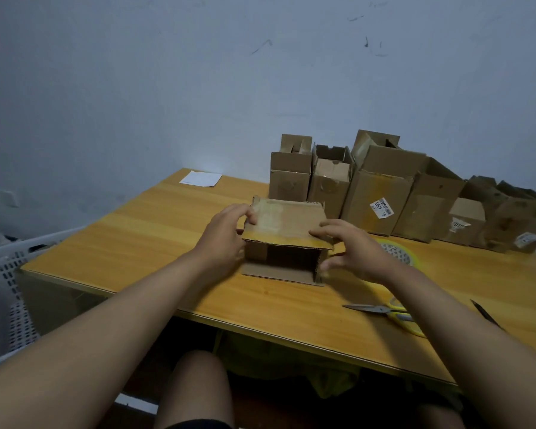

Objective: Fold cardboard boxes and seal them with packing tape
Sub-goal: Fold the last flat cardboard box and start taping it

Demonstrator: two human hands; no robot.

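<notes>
Between the two hands on the wooden table (155, 230), a small cardboard box (287, 224) is lying open-ended toward the person, the left hand (226, 232) gripping its side and the right hand (350, 249) pinching the top flap, apparently steadying it for folding.

On the counter (167, 243) a cardboard box (287, 230) lies between both hands; a row of boxes (381, 187) stands behind it, a tape roll (399, 252) to its right, scissors (384, 311) nearer, paper (201, 178) far left.

Right hand (350, 249) half hides the tape roll (398, 252)
</notes>
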